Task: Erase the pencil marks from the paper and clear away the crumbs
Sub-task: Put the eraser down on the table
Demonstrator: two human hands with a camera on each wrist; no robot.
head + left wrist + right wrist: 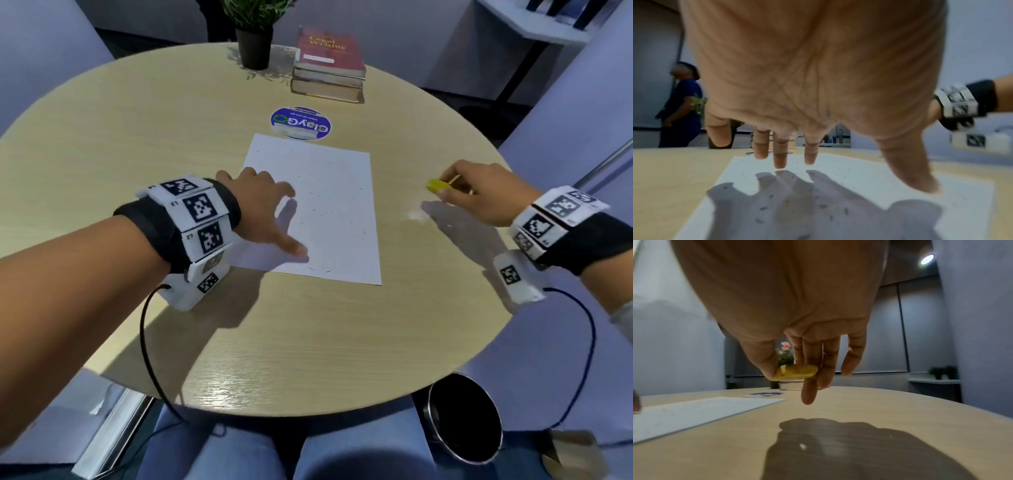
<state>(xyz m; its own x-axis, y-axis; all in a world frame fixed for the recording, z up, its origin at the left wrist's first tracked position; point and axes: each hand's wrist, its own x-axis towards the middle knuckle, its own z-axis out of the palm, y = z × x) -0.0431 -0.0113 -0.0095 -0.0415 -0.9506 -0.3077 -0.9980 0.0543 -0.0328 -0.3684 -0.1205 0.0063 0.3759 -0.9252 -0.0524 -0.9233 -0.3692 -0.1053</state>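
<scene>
White sheet of paper (318, 205) lying flat mid-way across the round pale wood-grain table (137, 137), speckled all over with little dark eraser crumbs (845, 211); left hand (263, 205) spread wide above its near-left part, fingers (780, 154) straight, gripping nothing, shadow cast on the sheet; right hand (479, 192) off to the right of the paper, raised over bare wood, pinching a small yellow eraser (436, 185) between thumb and fingertips; round blue-and-white sticker (300, 123) just past the far edge of the sheet; stack of books with a red cover on top (329, 65) and a black potted plant (254, 44) further back; dark round bin (462, 418) down by the knees.
</scene>
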